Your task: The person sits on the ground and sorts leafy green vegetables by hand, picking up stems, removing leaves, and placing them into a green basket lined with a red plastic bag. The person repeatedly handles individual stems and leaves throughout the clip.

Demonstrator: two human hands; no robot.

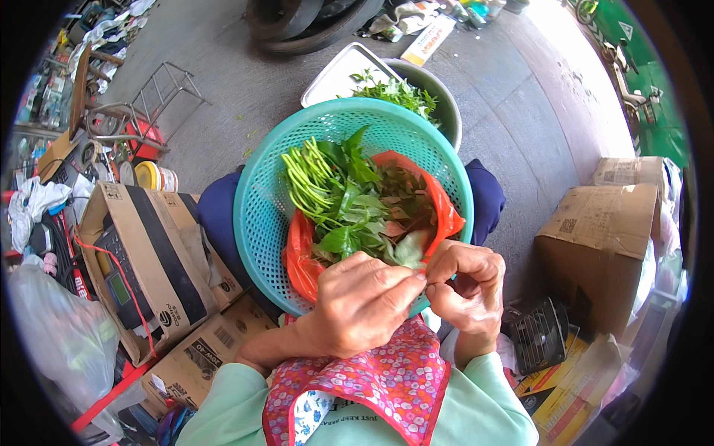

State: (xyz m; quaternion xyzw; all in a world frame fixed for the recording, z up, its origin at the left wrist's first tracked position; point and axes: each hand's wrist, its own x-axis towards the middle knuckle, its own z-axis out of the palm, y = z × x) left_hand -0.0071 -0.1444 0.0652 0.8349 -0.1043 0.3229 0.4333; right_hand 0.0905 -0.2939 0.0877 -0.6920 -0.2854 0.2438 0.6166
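Note:
On my lap rests a round teal plastic basket [256,201] with holes in its wall. Inside it an open red plastic bag [302,256] holds leafy greens [349,212], with a bundle of bare green stems [307,175] on the left side. Over the near rim, my left hand [364,305] is closed, a pale, blurred leaf [411,249] showing at its fingertips. My right hand [468,286] pinches close beside it, thumb against curled fingers. The fingertips of both hands nearly meet; what the right fingers hold is hidden.
Beyond the basket stand a metal basin [448,111] with picked greens [398,93] and a white tray [343,74]. Cardboard boxes flank me, one on the left [152,245] and one on the right [599,238]. Tyres [297,33] lie ahead; a metal frame [160,100] stands left.

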